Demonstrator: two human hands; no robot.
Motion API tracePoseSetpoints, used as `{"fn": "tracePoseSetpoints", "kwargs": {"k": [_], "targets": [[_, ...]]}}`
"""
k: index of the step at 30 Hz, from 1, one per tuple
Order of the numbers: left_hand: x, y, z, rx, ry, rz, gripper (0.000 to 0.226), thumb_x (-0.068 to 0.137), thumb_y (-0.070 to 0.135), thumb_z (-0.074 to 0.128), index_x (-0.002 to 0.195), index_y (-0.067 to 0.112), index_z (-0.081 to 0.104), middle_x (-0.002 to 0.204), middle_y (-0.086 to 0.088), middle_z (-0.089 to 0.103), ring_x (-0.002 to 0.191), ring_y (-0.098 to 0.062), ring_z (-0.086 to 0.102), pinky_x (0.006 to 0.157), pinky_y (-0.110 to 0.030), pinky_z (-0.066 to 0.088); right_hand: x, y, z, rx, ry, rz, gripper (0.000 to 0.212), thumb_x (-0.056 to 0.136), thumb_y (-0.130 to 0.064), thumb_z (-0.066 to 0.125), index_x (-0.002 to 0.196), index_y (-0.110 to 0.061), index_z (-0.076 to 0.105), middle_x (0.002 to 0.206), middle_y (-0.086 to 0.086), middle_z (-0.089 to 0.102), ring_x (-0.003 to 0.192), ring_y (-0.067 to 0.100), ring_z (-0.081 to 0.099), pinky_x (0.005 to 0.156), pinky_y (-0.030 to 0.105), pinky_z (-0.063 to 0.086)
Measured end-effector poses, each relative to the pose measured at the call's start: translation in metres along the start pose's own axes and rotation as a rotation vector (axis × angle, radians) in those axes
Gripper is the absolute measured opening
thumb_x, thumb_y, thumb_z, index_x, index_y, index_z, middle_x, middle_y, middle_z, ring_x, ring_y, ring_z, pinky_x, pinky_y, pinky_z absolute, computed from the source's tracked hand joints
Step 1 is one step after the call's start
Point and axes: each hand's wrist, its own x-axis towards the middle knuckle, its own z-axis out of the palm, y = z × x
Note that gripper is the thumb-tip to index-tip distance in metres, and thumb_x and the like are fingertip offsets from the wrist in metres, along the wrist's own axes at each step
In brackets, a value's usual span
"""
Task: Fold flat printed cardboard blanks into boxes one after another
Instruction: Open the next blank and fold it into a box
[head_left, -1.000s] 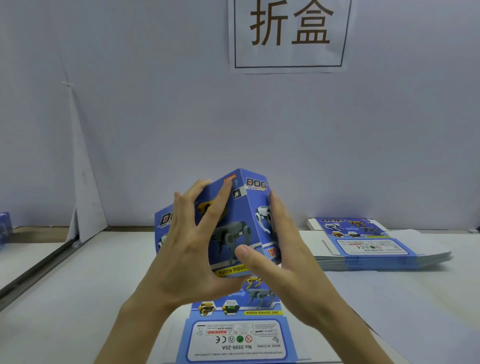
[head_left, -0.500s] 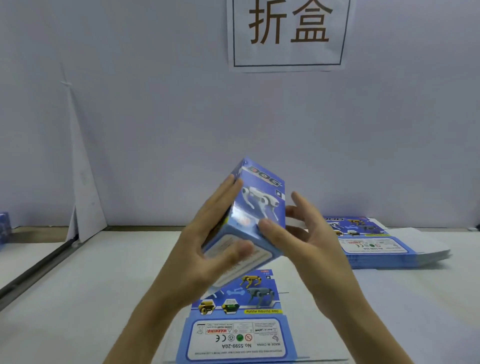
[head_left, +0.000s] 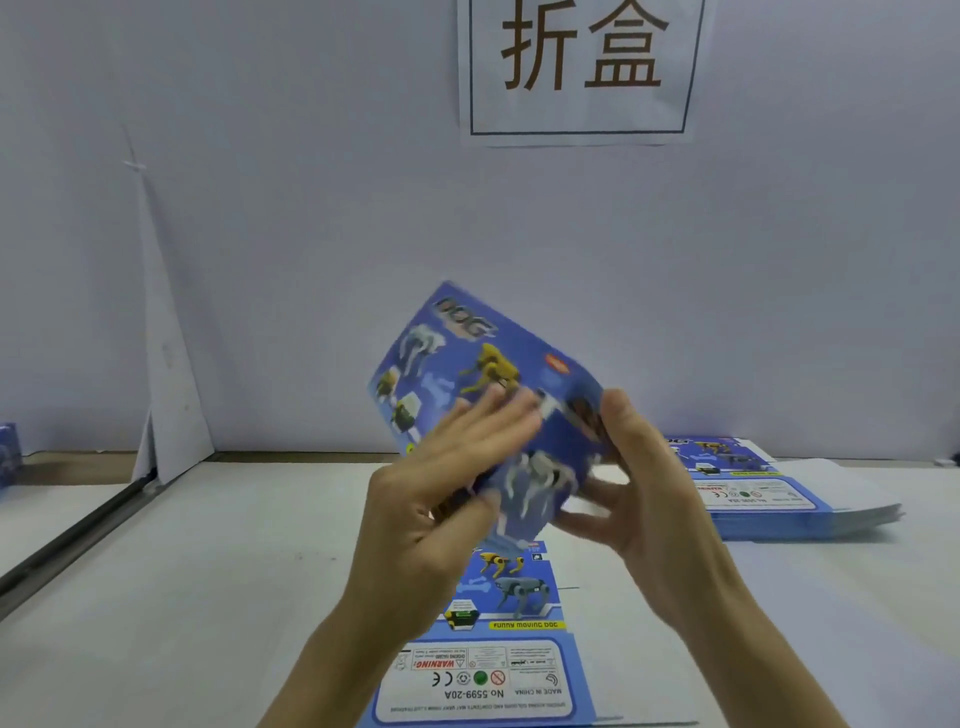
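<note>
A blue printed box with toy dog pictures is held tilted in the air above the table, motion-blurred. My left hand lies against its near face, fingers spread over the print and thumb under the lower edge. My right hand grips its right end, thumb on top and fingers curled beneath. Directly below lies a flat blank, label side up, partly hidden by my arms.
A stack of flat blue blanks lies at the right on the white table. A white wall with a paper sign closes the back. A folded white sheet leans at the left, beside a dark gap in the table.
The box has turned in my hands, showing a larger face with the yellow dog. My left fingers slid across that face and my right hand moved to the right end.
</note>
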Motion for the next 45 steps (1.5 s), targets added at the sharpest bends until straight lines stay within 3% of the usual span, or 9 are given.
{"fn": "tracePoseSetpoints", "kwargs": {"k": [5,10,13,18,22,25,34,41,45], "targets": [[-0.003,-0.013,-0.007,-0.140,-0.056,-0.184,0.037,0.071,-0.002,0.048,0.083,0.019,0.077,0.114,0.009,0.070,0.122,-0.006,0.055,0.107,-0.026,0.040,0.022,0.020,-0.008,-0.112,0.044,0.119,0.050,0.078,-0.046,0.072,0.110,-0.008,0.061,0.101,0.014,0.070,0.086,0.029,0.067,0.074,0.024,0.055],[0.006,-0.029,-0.023,0.048,0.513,-0.530,0.079,0.070,0.046,0.067,0.141,0.037,0.033,0.146,0.015,0.032,0.135,0.001,0.029,0.108,-0.023,0.028,0.021,0.039,-0.019,0.226,-0.150,0.015,0.017,0.060,-0.038,0.068,0.070,-0.024,0.070,0.086,0.005,0.071,0.081,0.025,0.069,0.091,0.047,0.054],[0.008,-0.041,-0.039,-0.398,0.332,-0.761,0.120,0.048,0.057,0.075,0.149,0.038,0.013,0.144,0.003,0.046,0.127,-0.015,0.049,0.110,-0.042,0.033,0.026,0.045,-0.032,0.160,-0.335,0.070,0.021,0.059,-0.033,0.065,0.076,-0.026,0.073,0.089,0.002,0.069,0.088,0.021,0.067,0.099,0.047,0.049],[-0.003,-0.060,-0.047,-0.194,-0.127,-0.744,0.086,0.052,0.025,0.086,0.129,0.033,0.049,0.116,0.003,0.064,0.107,-0.014,0.064,0.085,-0.030,0.054,0.036,0.042,-0.045,-0.126,-0.265,0.022,0.040,0.065,-0.020,0.053,0.099,-0.030,0.070,0.102,-0.011,0.072,0.100,0.008,0.064,0.083,0.023,0.050],[-0.020,-0.073,-0.032,-0.191,-0.399,-0.849,0.079,0.059,0.018,0.086,0.124,0.038,0.045,0.121,0.005,0.060,0.104,-0.005,0.063,0.083,-0.029,0.056,0.034,0.039,-0.052,0.039,-0.165,0.019,0.046,0.083,-0.056,0.051,0.111,-0.025,0.070,0.104,0.001,0.072,0.088,0.013,0.068,0.068,0.022,0.052],[-0.024,-0.074,-0.019,-0.156,-0.399,-0.869,0.085,0.044,0.049,0.086,0.117,0.042,0.043,0.106,0.023,0.067,0.099,0.001,0.064,0.076,-0.020,0.055,0.031,0.045,-0.048,-0.119,-0.182,0.074,0.040,0.086,-0.057,0.049,0.104,-0.029,0.071,0.104,0.002,0.074,0.093,0.016,0.071,0.071,0.022,0.054],[-0.026,-0.078,-0.017,-0.159,-0.394,-0.839,0.070,0.054,0.039,0.080,0.113,0.040,0.043,0.093,0.038,0.064,0.091,0.012,0.062,0.062,-0.009,0.050,0.035,0.066,-0.058,0.225,-0.114,0.131,0.061,0.072,-0.043,0.064,0.125,-0.013,0.056,0.111,0.009,0.071,0.098,0.024,0.068,0.080,0.032,0.053],[-0.029,-0.083,-0.018,-0.135,-0.380,-0.777,0.072,0.055,0.044,0.082,0.115,0.043,0.042,0.096,0.042,0.061,0.094,0.014,0.060,0.064,-0.008,0.050,0.028,0.084,-0.046,-0.120,-0.146,0.209,0.117,0.039,-0.090,0.060,0.139,-0.036,0.032,0.142,-0.001,0.050,0.126,0.020,0.052,0.106,0.044,0.043],[-0.025,-0.086,-0.026,-0.044,-0.268,-0.696,0.107,0.049,0.052,0.090,0.135,0.055,0.027,0.121,0.036,0.055,0.113,0.003,0.055,0.092,-0.024,0.050,0.036,0.067,-0.062,-0.271,0.021,-0.153,0.062,0.080,-0.043,0.067,0.132,-0.051,0.033,0.144,-0.011,0.045,0.129,0.001,0.046,0.099,0.022,0.044]]}}
